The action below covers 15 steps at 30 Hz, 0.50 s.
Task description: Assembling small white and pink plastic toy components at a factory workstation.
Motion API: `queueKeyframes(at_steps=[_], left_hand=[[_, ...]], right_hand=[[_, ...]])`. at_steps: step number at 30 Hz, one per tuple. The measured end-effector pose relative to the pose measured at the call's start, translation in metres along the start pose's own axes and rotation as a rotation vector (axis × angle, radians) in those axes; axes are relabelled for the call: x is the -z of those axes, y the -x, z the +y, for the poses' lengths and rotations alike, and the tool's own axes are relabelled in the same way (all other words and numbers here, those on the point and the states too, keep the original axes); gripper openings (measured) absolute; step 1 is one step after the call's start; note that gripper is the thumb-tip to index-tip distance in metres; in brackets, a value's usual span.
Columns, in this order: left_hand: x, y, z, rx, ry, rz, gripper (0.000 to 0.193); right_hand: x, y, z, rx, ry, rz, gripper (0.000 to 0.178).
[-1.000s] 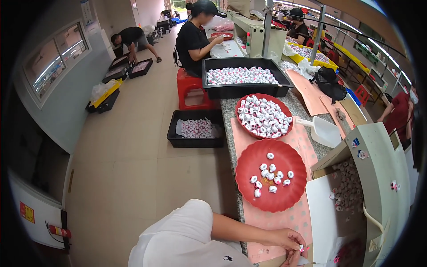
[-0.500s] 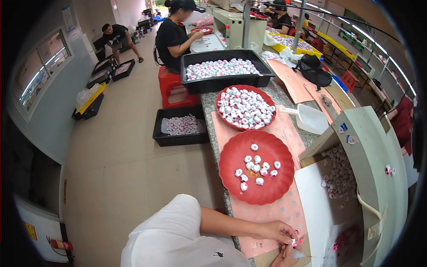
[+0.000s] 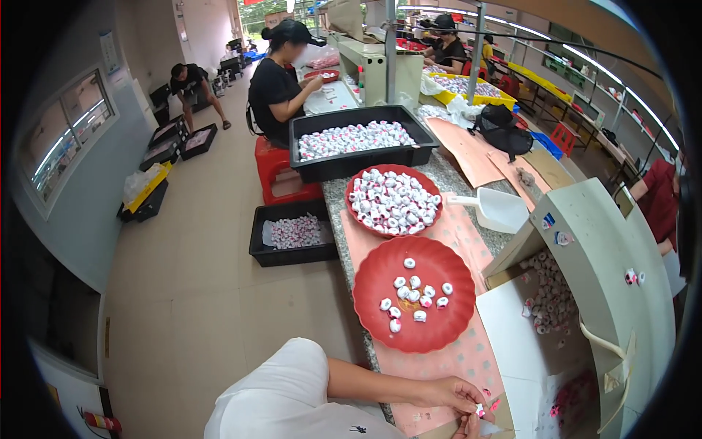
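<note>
My left hand (image 3: 455, 394) reaches in from the left, its fingertips closed on a small white-and-pink piece (image 3: 480, 410). Below it my right hand (image 3: 469, 427) is partly cut off by the lower edge. Its fingers are bent close to the same piece, beside a whitish pointed tool (image 3: 488, 429) that is only partly visible. Just beyond my hands lies a red scalloped plate (image 3: 380, 272) with several white pieces (image 3: 414, 295) scattered on it. Loose pink bits (image 3: 495, 404) are near my fingertips.
Farther along the counter stand a heaped red plate (image 3: 354, 216), a white scoop (image 3: 502, 210) and a filled black tray (image 3: 314, 172). At right a grey-green housing (image 3: 621, 241) covers a pile of pieces. A black bin (image 3: 292, 256) is on the floor. Other people work farther off.
The view has shifted, so the plates and counter sit lower in the picture. My hands stay together around the small piece; the tool's needle tip, visible earlier, no longer shows clearly.
</note>
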<state>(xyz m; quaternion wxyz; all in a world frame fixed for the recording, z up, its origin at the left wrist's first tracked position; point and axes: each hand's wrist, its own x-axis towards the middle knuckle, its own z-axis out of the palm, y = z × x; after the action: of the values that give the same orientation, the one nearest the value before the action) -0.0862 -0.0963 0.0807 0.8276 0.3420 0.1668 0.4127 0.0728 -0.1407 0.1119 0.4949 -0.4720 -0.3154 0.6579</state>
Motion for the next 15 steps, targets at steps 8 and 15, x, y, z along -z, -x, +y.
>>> queueKeyframes(at_steps=[8,15], left_hand=[[-0.004,0.018,0.007,-0.01,0.009,-0.058,0.023],[-0.002,0.015,0.011,-0.005,-0.008,-0.082,0.023]], right_hand=[[0.012,0.005,0.02,-0.01,-0.073,0.005,0.034],[0.019,-0.004,0.027,-0.076,-0.15,0.081,0.037]])
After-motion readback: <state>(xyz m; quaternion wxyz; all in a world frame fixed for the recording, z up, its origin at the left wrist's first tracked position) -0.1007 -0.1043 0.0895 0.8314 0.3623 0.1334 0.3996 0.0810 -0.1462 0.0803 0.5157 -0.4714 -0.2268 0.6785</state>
